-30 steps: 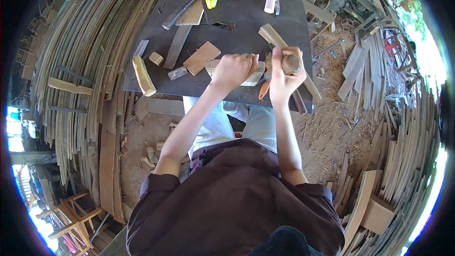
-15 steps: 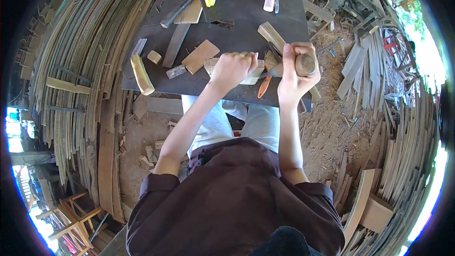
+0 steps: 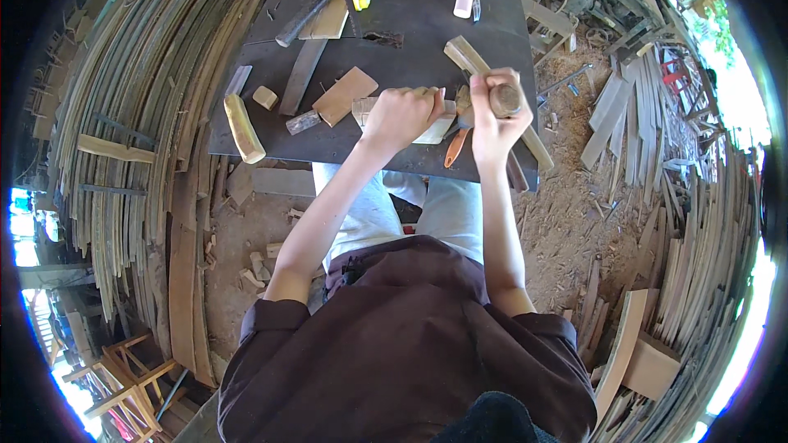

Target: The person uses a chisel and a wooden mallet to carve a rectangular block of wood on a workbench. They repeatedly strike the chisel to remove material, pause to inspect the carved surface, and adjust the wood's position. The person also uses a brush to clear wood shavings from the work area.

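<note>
My left hand (image 3: pixel 400 121) is closed over a pale wooden block (image 3: pixel 437 128) near the front edge of the dark worktable (image 3: pixel 287 146). Close to the block's right end, my right hand (image 3: pixel 498 133) wraps around a tool with a thick, round wooden end (image 3: pixel 506 99) pointing up. The tool's lower part is largely hidden by the hand, so its kind is unclear. Between the hands and the table edge lies an orange handle (image 3: pixel 454 149) with a hole in its end. A long wooden strip (image 3: pixel 466 57) lies beyond my right hand.
Left on the table are a curved yellowish wood piece (image 3: pixel 244 130), a small block (image 3: pixel 265 98), a brown flat block (image 3: pixel 345 95) and a grey strip (image 3: pixel 304 75). A hammer-like tool (image 3: pixel 316 12) and a white-capped bottle (image 3: pixel 465 0) sit farther back. Stacked planks (image 3: pixel 131 123) flank the left.
My right hand has shifted slightly left with the tool, closer to the block's right end. My left hand stays on the block.
</note>
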A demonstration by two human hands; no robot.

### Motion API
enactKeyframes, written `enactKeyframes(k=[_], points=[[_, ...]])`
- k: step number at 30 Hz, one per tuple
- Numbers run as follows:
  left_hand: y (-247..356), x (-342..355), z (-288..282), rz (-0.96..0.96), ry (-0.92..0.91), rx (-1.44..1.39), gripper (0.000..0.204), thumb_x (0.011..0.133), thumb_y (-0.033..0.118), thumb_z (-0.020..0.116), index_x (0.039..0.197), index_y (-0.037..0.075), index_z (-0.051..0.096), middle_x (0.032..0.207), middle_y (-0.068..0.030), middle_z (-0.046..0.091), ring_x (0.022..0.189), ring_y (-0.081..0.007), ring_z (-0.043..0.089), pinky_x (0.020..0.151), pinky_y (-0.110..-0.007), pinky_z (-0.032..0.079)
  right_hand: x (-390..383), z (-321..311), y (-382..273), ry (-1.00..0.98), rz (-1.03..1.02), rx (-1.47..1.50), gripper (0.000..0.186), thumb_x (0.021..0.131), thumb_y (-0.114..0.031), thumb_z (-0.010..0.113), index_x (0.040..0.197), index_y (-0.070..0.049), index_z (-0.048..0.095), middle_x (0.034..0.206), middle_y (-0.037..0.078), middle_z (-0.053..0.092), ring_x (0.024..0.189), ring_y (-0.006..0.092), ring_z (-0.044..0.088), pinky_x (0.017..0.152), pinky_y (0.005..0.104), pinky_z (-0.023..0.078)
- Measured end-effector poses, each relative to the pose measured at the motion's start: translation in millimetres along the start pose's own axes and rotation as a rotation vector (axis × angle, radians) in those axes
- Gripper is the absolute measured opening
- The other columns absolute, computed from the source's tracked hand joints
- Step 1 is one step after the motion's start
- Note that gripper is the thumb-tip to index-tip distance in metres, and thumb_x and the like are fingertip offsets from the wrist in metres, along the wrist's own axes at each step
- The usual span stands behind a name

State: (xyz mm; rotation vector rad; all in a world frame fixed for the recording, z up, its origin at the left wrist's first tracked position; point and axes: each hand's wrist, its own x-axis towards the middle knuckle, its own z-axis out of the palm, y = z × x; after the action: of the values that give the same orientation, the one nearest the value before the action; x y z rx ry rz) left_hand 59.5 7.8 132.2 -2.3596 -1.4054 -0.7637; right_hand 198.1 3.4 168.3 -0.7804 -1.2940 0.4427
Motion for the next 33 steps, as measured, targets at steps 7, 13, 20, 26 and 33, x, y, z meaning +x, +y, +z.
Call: enactKeyframes(k=[7,13,20,26,33], points=[[-1.8,-0.8,2.7,-0.031,-0.044,-0.030,0.038,0.094,0.027,0.047,0.063,0.008,0.058,0.057,-0.0082,0.061,0.051,-0.0234,0.062,0.047,-0.034,0.050,-5.4,0.5,-0.6,-0.059,0.007,0.042,0.018,0.074,0.006,0.067,0.071,-0.003,0.051,0.072,0.003,0.054,0.069,0.0111,0.047,0.066,0.0244,0.039],[-1.7,-2.7,2.0,-0.050,-0.057,-0.059,0.037,0.094,0.026,0.047,0.064,0.007,0.059,0.057,-0.0089,0.061,0.052,-0.0242,0.062,0.048,-0.034,0.050,7.3,-9.4,-13.2,-0.048,-0.001,0.092,0.018,0.075,0.007,0.066,0.071,-0.003,0.051,0.074,0.002,0.055,0.069,0.0099,0.047,0.064,0.0236,0.039],[-1.9,-2.2,0.2,-0.035,-0.029,-0.064,0.036,0.093,0.025,0.048,0.064,0.007,0.059,0.057,-0.0085,0.061,0.051,-0.0233,0.062,0.047,-0.034,0.050,2.2,-15.9,3.0,-0.030,0.052,0.176,0.016,0.078,0.007,0.064,0.072,-0.001,0.052,0.074,0.002,0.054,0.069,0.0086,0.047,0.062,0.0221,0.038],[-0.6,0.1,1.2,-0.019,-0.022,-0.045,0.035,0.093,0.024,0.049,0.064,0.008,0.060,0.057,-0.0077,0.061,0.050,-0.0224,0.062,0.047,-0.033,0.050,-7.8,-13.9,16.7,-0.056,-0.010,0.063,0.016,0.078,0.005,0.065,0.072,-0.002,0.052,0.075,0.001,0.056,0.067,0.0070,0.047,0.061,0.0213,0.038],[-3.1,0.5,2.7,-0.027,-0.042,0.009,0.035,0.093,0.024,0.049,0.063,0.008,0.059,0.057,-0.0072,0.061,0.049,-0.0217,0.062,0.047,-0.033,0.050,-6.6,-10.4,3.6,0.038,0.051,0.082,0.016,0.078,0.003,0.068,0.074,-0.003,0.053,0.075,0.000,0.056,0.064,0.0056,0.048,0.060,0.0211,0.039]])
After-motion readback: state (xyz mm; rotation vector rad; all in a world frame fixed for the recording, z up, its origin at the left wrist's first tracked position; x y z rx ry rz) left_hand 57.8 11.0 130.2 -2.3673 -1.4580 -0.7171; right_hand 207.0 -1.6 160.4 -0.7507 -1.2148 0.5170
